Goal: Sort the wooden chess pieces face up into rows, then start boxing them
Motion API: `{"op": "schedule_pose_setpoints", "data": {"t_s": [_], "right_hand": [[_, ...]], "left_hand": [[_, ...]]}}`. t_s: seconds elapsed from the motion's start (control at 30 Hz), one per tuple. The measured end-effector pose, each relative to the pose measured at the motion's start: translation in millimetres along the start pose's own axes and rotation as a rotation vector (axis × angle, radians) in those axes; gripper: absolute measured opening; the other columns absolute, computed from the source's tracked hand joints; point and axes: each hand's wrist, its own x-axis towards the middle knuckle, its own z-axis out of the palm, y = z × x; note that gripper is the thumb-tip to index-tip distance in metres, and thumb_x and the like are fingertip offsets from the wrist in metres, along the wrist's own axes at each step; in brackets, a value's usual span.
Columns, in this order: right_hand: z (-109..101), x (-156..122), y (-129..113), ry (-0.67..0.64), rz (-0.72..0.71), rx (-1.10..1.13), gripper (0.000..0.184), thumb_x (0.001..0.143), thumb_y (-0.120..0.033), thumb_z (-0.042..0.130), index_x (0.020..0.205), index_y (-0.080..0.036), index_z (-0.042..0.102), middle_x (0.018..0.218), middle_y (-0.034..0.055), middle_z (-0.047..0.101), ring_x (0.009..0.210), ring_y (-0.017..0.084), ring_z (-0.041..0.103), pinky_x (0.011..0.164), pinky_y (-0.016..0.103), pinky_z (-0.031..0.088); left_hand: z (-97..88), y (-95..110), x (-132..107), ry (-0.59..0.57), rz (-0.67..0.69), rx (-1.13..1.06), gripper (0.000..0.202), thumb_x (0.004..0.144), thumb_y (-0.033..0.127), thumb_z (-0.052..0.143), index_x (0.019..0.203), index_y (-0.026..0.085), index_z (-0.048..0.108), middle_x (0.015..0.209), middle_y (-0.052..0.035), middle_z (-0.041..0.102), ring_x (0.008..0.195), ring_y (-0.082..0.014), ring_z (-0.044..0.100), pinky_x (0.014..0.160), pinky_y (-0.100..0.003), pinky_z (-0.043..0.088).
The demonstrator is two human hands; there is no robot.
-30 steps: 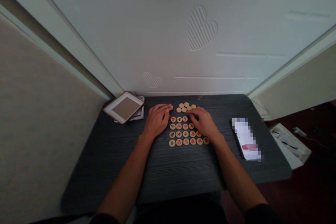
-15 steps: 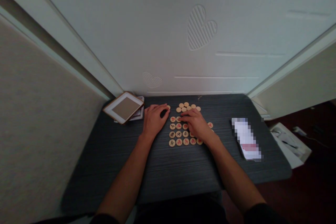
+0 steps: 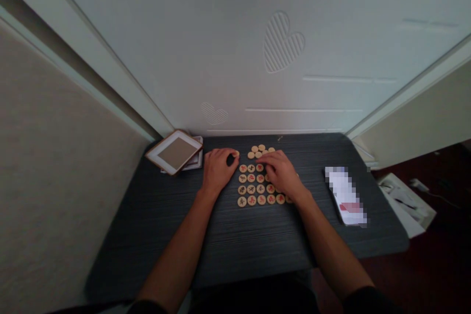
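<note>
Wooden xiangqi disc (image 3: 237,153) we find pinched in left hand (image 3: 218,169); right hand (image 3: 282,172) arches over face-up discs (image 3: 251,190), grip we cannot tell.

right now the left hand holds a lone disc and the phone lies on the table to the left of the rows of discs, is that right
Not quite: the phone lies to the right of the rows of discs, as the head view shows. It is on the table, and the left hand does hold a lone disc.
</note>
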Motion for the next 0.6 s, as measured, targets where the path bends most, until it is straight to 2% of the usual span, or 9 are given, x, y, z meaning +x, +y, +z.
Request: {"op": "schedule_pose_setpoints", "data": {"t_s": [0.13, 0.2, 0.3, 0.43, 0.6], "right_hand": [[-0.4, 0.0, -4.7, 0.042, -0.006, 0.043, 0.032, 0.092, -0.01, 0.053, 0.112, -0.025, 0.072, 0.109, 0.0057, 0.072, 0.105, 0.023, 0.062, 0.1, 0.042, 0.047], [1.1, 0.1, -8.0, 0.056, -0.008, 0.07, 0.032, 0.094, -0.014, 0.053, 0.118, -0.026, 0.07, 0.113, 0.0053, 0.072, 0.108, 0.022, 0.062, 0.102, 0.042, 0.046], [4.2, 0.6, -13.0, 0.065, -0.023, 0.106, 0.033, 0.096, -0.02, 0.055, 0.125, -0.029, 0.066, 0.119, 0.0048, 0.07, 0.114, 0.021, 0.061, 0.105, 0.041, 0.046], [9.0, 0.4, -15.6, 0.095, -0.07, 0.14, 0.03, 0.096, -0.024, 0.058, 0.125, -0.029, 0.065, 0.123, 0.0056, 0.067, 0.118, 0.021, 0.059, 0.107, 0.038, 0.045], [11.8, -1.0, -13.5, 0.121, -0.074, 0.121, 0.019, 0.096, -0.028, 0.06, 0.112, -0.025, 0.07, 0.107, 0.0064, 0.069, 0.103, 0.02, 0.064, 0.095, 0.034, 0.052]], "left_hand": [[0.1, 3.0, 0.2, 0.067, -0.034, -0.268, 0.016, 0.087, 0.03, 0.067, 0.101, 0.023, 0.068, 0.111, -0.0062, 0.072, 0.103, -0.0223, 0.067, 0.092, -0.039, 0.053], [1.1, 7.7, -1.0, 0.06, -0.064, -0.455, 0.021, 0.087, 0.034, 0.067, 0.104, 0.021, 0.068, 0.115, -0.0073, 0.07, 0.098, -0.0196, 0.069, 0.086, -0.035, 0.057], [3.4, 16.9, -3.6, -0.031, -0.141, -0.695, 0.029, 0.086, 0.04, 0.069, 0.106, 0.02, 0.067, 0.118, -0.0093, 0.07, 0.096, -0.0189, 0.071, 0.085, -0.035, 0.06], [5.2, 26.5, -6.8, -0.186, -0.211, -0.838, 0.039, 0.083, 0.048, 0.071, 0.109, 0.019, 0.066, 0.11, -0.01, 0.075, 0.097, -0.0214, 0.072, 0.087, -0.038, 0.061], [5.1, 30.9, -9.8, -0.235, -0.225, -0.903, 0.036, 0.081, 0.049, 0.074, 0.1, 0.019, 0.068, 0.1, -0.0079, 0.077, 0.091, -0.0217, 0.074, 0.083, -0.037, 0.062]]}}
